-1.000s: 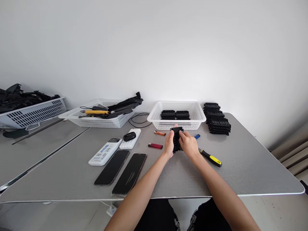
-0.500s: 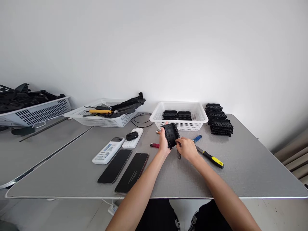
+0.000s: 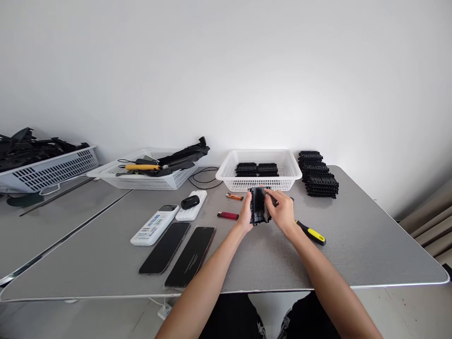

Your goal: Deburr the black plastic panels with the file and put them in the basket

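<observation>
My left hand (image 3: 246, 213) grips a ridged black plastic part (image 3: 258, 207) by its left side, holding it on edge just above the grey table (image 3: 370, 235). My right hand (image 3: 283, 210) is closed against the part's right side, pinching a thin grey strip (image 3: 269, 197) that lies across the part's top. Both hands meet in front of the white basket (image 3: 259, 183). More black parts (image 3: 257, 168) of the same kind lie inside that basket.
A stack of black parts (image 3: 318, 180) stands right of the basket. A yellow-handled tool (image 3: 310, 232) lies by my right wrist, a red lighter (image 3: 228, 215) and an orange one (image 3: 234, 196) by my left. Two phones (image 3: 178, 252), a remote (image 3: 154, 223) and further baskets (image 3: 148, 172) lie left.
The right hand, which was lower and off the part half a second ago, has come back up against its right side. The part has turned from facing me to edge-on.
</observation>
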### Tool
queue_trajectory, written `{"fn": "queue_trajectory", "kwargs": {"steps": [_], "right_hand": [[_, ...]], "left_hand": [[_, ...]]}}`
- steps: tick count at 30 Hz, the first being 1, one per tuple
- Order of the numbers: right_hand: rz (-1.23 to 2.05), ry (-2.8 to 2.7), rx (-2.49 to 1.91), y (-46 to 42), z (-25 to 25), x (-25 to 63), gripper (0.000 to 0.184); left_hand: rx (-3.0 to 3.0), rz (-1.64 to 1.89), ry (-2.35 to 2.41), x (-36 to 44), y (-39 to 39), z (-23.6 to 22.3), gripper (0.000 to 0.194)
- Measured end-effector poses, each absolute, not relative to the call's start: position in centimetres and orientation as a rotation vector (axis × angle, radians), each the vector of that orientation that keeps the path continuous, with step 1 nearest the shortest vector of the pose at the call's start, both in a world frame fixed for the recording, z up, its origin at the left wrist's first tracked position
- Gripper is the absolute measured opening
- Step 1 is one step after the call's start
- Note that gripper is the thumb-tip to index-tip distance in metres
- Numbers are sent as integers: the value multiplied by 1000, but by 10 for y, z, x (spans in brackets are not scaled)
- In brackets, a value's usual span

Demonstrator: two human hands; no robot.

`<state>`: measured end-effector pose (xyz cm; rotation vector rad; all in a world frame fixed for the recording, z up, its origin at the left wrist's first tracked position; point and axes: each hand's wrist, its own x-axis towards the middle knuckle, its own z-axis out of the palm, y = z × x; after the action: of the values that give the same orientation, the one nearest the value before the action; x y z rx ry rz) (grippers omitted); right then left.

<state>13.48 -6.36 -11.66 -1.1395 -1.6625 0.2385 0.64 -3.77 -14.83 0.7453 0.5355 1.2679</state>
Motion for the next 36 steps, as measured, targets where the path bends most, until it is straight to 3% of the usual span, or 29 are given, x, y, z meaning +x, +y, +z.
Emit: {"fn": "queue_trajectory", "kwargs": {"steps": [7,17,25,36], "right_hand": [[225,-1837,-1109,-63,-119,129,35],[-15,-1735,-1528,-66,-118,126,39],[70,-1751,-1289,-62,-120,132,39],[-8,-1890,-1430,-66,-123,122,42]], "left_hand": [[836,1297,510,17,-43,-150,63],[917,1311,583,12,-45,-148,64],[941,1330,524,13,-42,-148,62],[990,1400,553,12,-41,-148,58]]}}
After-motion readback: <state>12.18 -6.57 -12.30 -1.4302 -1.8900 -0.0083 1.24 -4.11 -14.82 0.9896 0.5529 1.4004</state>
